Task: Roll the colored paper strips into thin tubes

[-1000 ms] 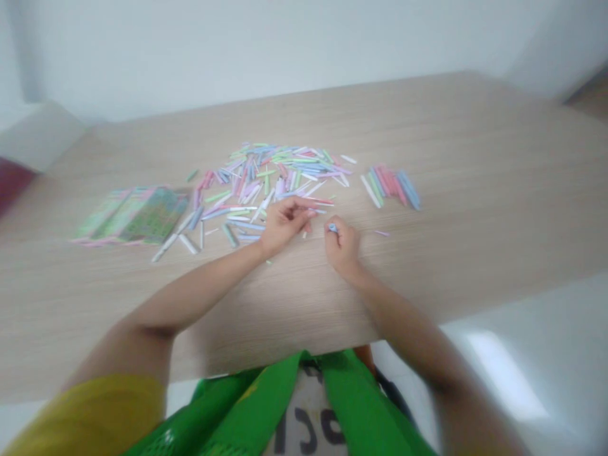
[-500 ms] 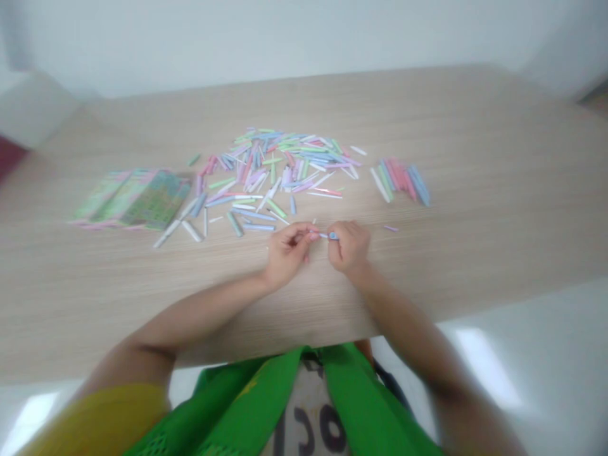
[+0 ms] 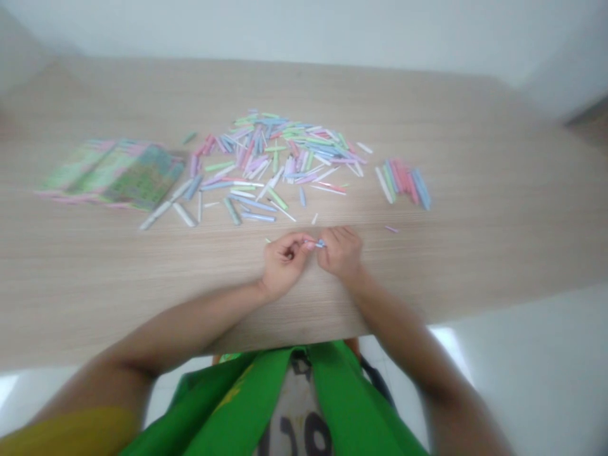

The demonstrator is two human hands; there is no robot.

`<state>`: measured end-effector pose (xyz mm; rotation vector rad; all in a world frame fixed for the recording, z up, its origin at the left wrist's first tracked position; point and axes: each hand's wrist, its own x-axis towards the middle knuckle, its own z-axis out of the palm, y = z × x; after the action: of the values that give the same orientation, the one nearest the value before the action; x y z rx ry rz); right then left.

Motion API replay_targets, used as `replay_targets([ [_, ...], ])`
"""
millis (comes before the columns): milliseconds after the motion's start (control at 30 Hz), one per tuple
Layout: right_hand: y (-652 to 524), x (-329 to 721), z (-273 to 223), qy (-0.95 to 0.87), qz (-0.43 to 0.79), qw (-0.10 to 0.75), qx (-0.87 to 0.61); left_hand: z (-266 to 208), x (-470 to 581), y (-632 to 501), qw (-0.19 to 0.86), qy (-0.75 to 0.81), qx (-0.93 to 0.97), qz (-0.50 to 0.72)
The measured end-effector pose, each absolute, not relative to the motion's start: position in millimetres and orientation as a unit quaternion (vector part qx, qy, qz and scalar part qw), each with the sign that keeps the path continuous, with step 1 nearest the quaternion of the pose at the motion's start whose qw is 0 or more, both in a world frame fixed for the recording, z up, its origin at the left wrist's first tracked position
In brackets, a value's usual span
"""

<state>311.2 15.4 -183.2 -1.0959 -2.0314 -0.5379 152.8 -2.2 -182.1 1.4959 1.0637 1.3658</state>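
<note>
My left hand is closed in a pinch, thumb and forefinger on a thin, pale pen refill. My right hand is wrapped round a light-blue pen barrel, whose end pokes out toward the left fingertips. Both hands meet just above the table, and the small parts between them are blurred. Beyond them lies a wide, loose heap of pastel pen parts, in blue, green, pink, purple and white.
A row of pink, blue, green and white pens lies to the right. Green-and-pink printed packets are stacked at the left. A small purple piece lies right of my hands on the wooden table.
My hands have drawn closer together, and the gap between refill and barrel has narrowed. Both hands sit slightly lower and further left in view; the camera has shifted too.
</note>
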Motion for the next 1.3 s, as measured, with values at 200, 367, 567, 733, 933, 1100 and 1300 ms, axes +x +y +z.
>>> replay_targets([
  [200, 13.4, 310.1, -185.6, -0.806, -0.216, 0.382, -0.397, -177.2, 147.8, -5.2, 0.42, 0.399, 0.63, 0.517],
  [367, 14.5, 313.3, -190.0, -0.809, -0.2, 0.38, -0.402, -180.2, 151.0, -0.9, 0.447, 0.427, 0.584, 0.526],
  [567, 13.3, 313.7, -188.5, -0.804, -0.226, 0.376, -0.402, -178.8, 158.7, 0.3, 0.486, 0.445, 0.526, 0.538],
  [733, 13.1, 313.0, -190.6, -0.804, -0.231, 0.354, -0.419, -180.6, 158.2, -2.8, 0.476, 0.451, 0.527, 0.541],
  [933, 11.2, 306.7, -191.5, -0.788, -0.258, 0.372, -0.417, -187.4, 156.9, -1.8, 0.459, 0.456, 0.532, 0.546],
  [1100, 8.2, 304.8, -192.7, -0.789, -0.267, 0.346, -0.433, -192.7, 157.7, 0.0, 0.454, 0.462, 0.536, 0.542],
  [1300, 8.8, 306.1, -197.6, -0.789, -0.248, 0.317, -0.464, -199.8, 159.0, 0.6, 0.444, 0.447, 0.554, 0.544],
])
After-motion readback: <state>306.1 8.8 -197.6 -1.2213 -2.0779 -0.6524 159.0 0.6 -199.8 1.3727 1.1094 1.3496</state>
